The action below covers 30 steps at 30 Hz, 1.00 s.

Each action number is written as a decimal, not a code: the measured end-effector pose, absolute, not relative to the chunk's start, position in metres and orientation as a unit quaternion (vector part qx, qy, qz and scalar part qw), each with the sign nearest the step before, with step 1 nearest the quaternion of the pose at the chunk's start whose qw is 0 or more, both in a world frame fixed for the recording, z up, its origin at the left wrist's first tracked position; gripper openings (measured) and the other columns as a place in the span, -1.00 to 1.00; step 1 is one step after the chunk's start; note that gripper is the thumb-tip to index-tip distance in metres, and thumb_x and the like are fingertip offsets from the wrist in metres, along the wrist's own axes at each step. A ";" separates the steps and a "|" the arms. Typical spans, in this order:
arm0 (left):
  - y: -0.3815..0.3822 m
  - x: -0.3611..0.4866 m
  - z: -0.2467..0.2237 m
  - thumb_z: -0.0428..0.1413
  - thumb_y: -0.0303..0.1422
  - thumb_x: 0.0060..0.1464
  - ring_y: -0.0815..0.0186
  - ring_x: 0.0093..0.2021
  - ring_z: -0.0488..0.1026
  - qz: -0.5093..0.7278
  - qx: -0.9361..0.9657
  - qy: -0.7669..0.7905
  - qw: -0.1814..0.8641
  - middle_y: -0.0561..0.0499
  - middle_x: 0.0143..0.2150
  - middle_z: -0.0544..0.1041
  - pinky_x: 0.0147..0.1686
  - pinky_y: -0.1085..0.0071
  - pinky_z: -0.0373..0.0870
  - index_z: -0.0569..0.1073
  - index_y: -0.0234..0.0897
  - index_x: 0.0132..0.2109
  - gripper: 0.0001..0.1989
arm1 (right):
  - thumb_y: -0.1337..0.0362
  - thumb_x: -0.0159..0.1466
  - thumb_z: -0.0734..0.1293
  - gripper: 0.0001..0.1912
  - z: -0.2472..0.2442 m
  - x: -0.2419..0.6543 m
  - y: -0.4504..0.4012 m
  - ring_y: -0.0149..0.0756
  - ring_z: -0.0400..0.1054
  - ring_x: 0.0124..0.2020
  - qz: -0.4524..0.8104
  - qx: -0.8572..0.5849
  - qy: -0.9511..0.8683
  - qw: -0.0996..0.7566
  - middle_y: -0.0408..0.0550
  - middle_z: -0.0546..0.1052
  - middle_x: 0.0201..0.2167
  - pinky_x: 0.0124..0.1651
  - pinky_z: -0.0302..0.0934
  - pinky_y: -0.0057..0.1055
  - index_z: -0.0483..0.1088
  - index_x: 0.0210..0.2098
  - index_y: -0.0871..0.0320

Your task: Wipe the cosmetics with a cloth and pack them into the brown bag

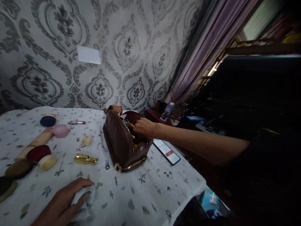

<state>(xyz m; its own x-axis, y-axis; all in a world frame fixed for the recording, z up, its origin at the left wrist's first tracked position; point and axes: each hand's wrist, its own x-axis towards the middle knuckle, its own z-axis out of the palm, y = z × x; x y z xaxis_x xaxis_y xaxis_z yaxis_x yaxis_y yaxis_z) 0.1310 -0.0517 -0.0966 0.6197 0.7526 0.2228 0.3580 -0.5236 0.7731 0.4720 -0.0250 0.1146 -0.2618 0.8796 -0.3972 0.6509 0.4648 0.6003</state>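
A brown cosmetic bag (118, 136) stands unzipped on the cloth-covered table. My right hand (145, 127) reaches into its opening with curled fingers; the fingertips are partly hidden, and I cannot make out what they grip. Small items inside the bag show only in part. At the lower left, my left hand (70, 197) is closed around a crumpled white tissue (86, 197) resting on the table. Between this hand and the bag lies a gold lipstick tube (85, 158). A small pale jar (87, 141) sits behind it.
Several round containers, including a dark red one (39, 153) and a pink one (60, 131), lie around a beige tube (35, 142) at left. A slim lip gloss (76, 122) lies farther back. A phone (167, 152) rests right of the bag, near the table's edge. A clear bottle (167, 112) stands beyond.
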 end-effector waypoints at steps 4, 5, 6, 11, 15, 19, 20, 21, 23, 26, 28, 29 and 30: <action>-0.052 0.128 -0.101 0.07 0.00 0.15 0.15 0.14 0.47 0.265 0.817 0.371 0.354 0.02 0.10 0.56 0.20 0.23 0.33 0.55 0.02 0.02 -0.62 | 0.45 0.27 0.28 -0.76 0.107 0.475 -0.024 -0.09 0.48 -0.07 0.170 0.490 0.778 0.354 0.21 0.55 -0.09 -0.18 0.28 -0.34 0.50 -0.09 0.27; -0.051 0.127 -0.103 0.10 -0.01 0.13 0.15 0.14 0.47 0.245 0.825 0.368 0.353 0.03 0.11 0.56 0.20 0.23 0.33 0.54 0.03 0.03 -0.62 | 0.45 0.27 0.28 -0.76 0.106 0.476 -0.023 -0.09 0.48 -0.07 0.171 0.489 0.779 0.353 0.22 0.54 -0.08 -0.19 0.28 -0.35 0.49 -0.10 0.28; -0.050 0.126 -0.104 0.12 -0.02 0.11 0.15 0.14 0.47 0.227 0.832 0.364 0.351 0.04 0.11 0.56 0.18 0.25 0.35 0.54 0.05 0.03 -0.62 | 0.46 0.26 0.28 -0.76 0.105 0.478 -0.023 -0.10 0.48 -0.07 0.171 0.489 0.779 0.354 0.22 0.54 -0.08 -0.19 0.28 -0.35 0.49 -0.10 0.28; -0.048 0.128 -0.101 0.09 -0.04 0.15 0.20 0.09 0.51 0.263 0.829 0.358 0.340 0.06 0.07 0.58 0.16 0.35 0.37 0.54 0.03 0.02 -0.66 | 0.51 0.26 0.27 -0.76 0.101 0.483 -0.020 -0.10 0.49 -0.10 0.169 0.486 0.779 0.359 0.20 0.55 -0.13 -0.19 0.30 -0.34 0.50 -0.13 0.29; -0.048 0.135 -0.087 0.12 -0.04 0.11 0.23 -0.04 0.58 0.267 0.834 0.332 0.352 0.06 -0.04 0.63 -0.02 0.50 0.49 0.56 -0.02 -0.04 -0.67 | 0.51 0.26 0.27 -0.78 0.101 0.483 -0.020 -0.11 0.50 -0.11 0.165 0.487 0.777 0.364 0.18 0.56 -0.16 -0.21 0.31 -0.36 0.50 -0.15 0.29; -0.054 0.143 -0.069 0.08 0.04 0.10 0.21 -0.11 0.59 0.292 0.815 0.332 0.375 0.02 -0.13 0.65 -0.13 0.50 0.53 0.58 -0.06 -0.12 -0.62 | 0.52 0.29 0.22 -0.70 0.100 0.479 -0.023 -0.14 0.51 -0.13 0.185 0.502 0.771 0.347 0.20 0.53 -0.13 -0.24 0.31 -0.39 0.43 -0.02 0.31; -0.056 0.145 -0.065 0.07 0.07 0.10 0.21 -0.12 0.58 0.301 0.807 0.339 0.378 0.01 -0.15 0.65 -0.14 0.49 0.53 0.58 -0.06 -0.13 -0.60 | 0.52 0.30 0.21 -0.66 0.099 0.478 -0.024 -0.15 0.50 -0.14 0.192 0.507 0.769 0.339 0.22 0.51 -0.11 -0.25 0.31 -0.38 0.39 0.05 0.32; -0.058 0.146 -0.062 0.06 0.08 0.10 0.20 -0.12 0.58 0.308 0.800 0.346 0.381 0.00 -0.16 0.65 -0.14 0.49 0.53 0.59 -0.07 -0.14 -0.58 | 0.52 0.30 0.19 -0.62 0.099 0.476 -0.025 -0.14 0.50 -0.15 0.199 0.513 0.767 0.331 0.24 0.50 -0.09 -0.25 0.32 -0.37 0.34 0.10 0.34; -0.060 0.146 -0.060 0.05 0.09 0.10 0.20 -0.12 0.58 0.309 0.798 0.351 0.380 0.00 -0.17 0.65 -0.13 0.48 0.53 0.59 -0.08 -0.14 -0.57 | 0.52 0.29 0.19 -0.58 0.099 0.474 -0.027 -0.14 0.50 -0.17 0.206 0.523 0.762 0.321 0.26 0.48 -0.09 -0.25 0.32 -0.35 0.30 0.14 0.36; -0.056 0.142 -0.066 0.09 0.06 0.09 0.20 -0.07 0.58 0.285 0.815 0.347 0.367 0.00 -0.12 0.65 -0.09 0.48 0.52 0.59 -0.08 -0.12 -0.60 | 0.49 0.26 0.23 -0.60 0.103 0.472 -0.028 -0.11 0.47 -0.11 0.202 0.530 0.761 0.315 0.27 0.48 -0.08 -0.18 0.33 -0.31 0.35 0.09 0.35; -0.052 0.138 -0.074 0.10 0.04 0.10 0.17 -0.03 0.58 0.274 0.822 0.353 0.354 0.00 -0.06 0.64 -0.05 0.43 0.52 0.59 -0.07 -0.09 -0.61 | 0.47 0.25 0.26 -0.62 0.106 0.471 -0.029 -0.09 0.44 -0.05 0.196 0.529 0.764 0.312 0.24 0.49 -0.08 -0.09 0.31 -0.26 0.39 0.06 0.31; -0.051 0.137 -0.078 0.09 0.04 0.10 0.16 -0.02 0.58 0.274 0.823 0.357 0.348 0.00 -0.04 0.64 -0.03 0.41 0.51 0.59 -0.06 -0.07 -0.60 | 0.46 0.25 0.26 -0.63 0.108 0.470 -0.030 -0.08 0.43 -0.03 0.194 0.529 0.766 0.310 0.23 0.50 -0.09 -0.05 0.30 -0.24 0.41 0.05 0.29; -0.050 0.136 -0.081 0.07 0.04 0.11 0.16 0.00 0.57 0.277 0.822 0.362 0.342 0.00 -0.02 0.63 -0.01 0.39 0.51 0.59 -0.06 -0.07 -0.60 | 0.45 0.26 0.26 -0.65 0.109 0.470 -0.031 -0.07 0.42 -0.02 0.193 0.530 0.766 0.308 0.22 0.51 -0.09 -0.03 0.29 -0.22 0.42 0.04 0.28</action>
